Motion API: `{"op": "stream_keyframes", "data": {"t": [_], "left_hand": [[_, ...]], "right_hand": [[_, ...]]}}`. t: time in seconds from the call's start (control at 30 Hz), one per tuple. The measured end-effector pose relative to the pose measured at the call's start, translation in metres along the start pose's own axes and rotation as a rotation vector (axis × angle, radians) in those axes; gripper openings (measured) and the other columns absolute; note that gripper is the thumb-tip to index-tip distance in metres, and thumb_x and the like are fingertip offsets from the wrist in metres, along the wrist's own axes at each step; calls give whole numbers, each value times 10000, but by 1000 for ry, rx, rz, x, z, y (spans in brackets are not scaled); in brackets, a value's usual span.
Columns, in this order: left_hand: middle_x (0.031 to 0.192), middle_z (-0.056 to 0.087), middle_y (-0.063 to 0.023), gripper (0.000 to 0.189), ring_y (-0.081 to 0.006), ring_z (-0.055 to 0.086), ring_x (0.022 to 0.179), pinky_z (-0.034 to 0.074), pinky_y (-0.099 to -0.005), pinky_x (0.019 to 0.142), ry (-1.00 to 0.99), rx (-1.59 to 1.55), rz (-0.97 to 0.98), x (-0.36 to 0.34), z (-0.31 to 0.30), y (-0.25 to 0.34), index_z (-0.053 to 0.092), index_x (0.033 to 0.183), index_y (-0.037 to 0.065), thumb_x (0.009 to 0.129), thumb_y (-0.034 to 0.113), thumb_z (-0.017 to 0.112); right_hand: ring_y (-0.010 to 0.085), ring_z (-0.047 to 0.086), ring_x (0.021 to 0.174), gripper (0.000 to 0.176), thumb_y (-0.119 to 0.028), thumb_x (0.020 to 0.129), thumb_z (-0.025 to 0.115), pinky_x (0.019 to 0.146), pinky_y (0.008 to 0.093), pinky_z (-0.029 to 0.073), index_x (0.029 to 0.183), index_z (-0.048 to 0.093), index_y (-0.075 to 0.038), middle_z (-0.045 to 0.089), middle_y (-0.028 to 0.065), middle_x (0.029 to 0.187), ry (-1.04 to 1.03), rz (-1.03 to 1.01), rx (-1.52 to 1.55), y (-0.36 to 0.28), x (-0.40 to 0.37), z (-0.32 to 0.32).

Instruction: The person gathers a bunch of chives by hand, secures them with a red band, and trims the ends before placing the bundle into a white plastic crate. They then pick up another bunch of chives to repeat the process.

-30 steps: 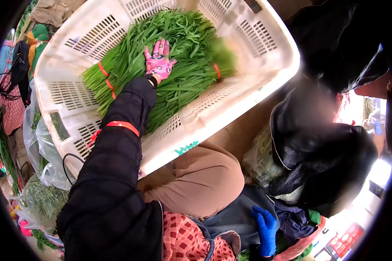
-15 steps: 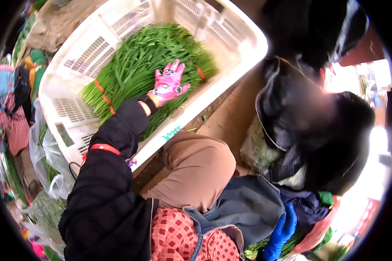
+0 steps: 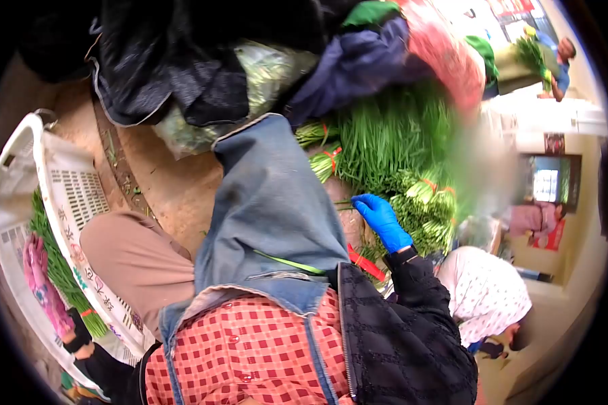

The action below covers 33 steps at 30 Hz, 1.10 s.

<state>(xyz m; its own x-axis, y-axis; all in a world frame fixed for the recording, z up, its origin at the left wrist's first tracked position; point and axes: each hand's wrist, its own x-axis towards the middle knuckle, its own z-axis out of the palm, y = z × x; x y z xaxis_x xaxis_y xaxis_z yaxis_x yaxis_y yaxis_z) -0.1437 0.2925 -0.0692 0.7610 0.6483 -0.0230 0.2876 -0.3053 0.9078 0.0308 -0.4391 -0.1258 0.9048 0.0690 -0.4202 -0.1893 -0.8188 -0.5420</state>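
Note:
At the far left, my left hand (image 3: 42, 287), in a pink flowered glove, lies beside long green stalks (image 3: 57, 253) inside the white plastic basket (image 3: 61, 223); its fingers are extended. My right hand (image 3: 383, 223), in a blue glove, is to the right of my denim-covered lap, with its fingers closed together and a thin green stem (image 3: 342, 202) at their tips. Beyond it lie leafy green bundles (image 3: 422, 202) tied with red bands. A loose green blade (image 3: 289, 262) rests on the denim cloth (image 3: 270, 202).
Dark bags (image 3: 203, 81) and a clear bag of greens (image 3: 267, 71) lie ahead. A red strap (image 3: 366, 262) is near my right wrist. At the right are a person in a spotted white top (image 3: 486, 293) and other people farther back.
The view has swung right, so the basket now appears at the far left. My right hand shows more fully beside the bundles. My left hand is still in the basket, now beside the stalks.

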Motion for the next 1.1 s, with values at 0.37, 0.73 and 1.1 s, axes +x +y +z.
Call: {"op": "stream_keyframes", "data": {"t": [0.37,0.73,1.1], "left_hand": [[1297,607,-170,374,-254,578,1204,409,-369,1084,-347,29,90,-70,172,155,538,1325,-42,998,141,549],[1183,627,-170,350,-322,570,1149,420,-414,1021,-638,174,465,-100,309,198,603,1191,-11,913,195,655],[1016,702,-5,313,-229,654,1016,474,-430,915,-989,427,1142,-88,427,237,702,964,157,725,335,796]], "right_hand": [[272,679,1068,413,-249,905,676,931,373,525,1245,616,-23,693,161,1164,375,1,235,118,75,-9],[358,595,1119,550,-261,786,708,969,457,476,1281,579,-62,639,160,1228,1062,-197,-448,124,242,-183],[385,458,1319,1207,-477,648,843,1094,452,394,1554,174,-43,455,236,1446,716,254,-606,127,305,-284]]}}
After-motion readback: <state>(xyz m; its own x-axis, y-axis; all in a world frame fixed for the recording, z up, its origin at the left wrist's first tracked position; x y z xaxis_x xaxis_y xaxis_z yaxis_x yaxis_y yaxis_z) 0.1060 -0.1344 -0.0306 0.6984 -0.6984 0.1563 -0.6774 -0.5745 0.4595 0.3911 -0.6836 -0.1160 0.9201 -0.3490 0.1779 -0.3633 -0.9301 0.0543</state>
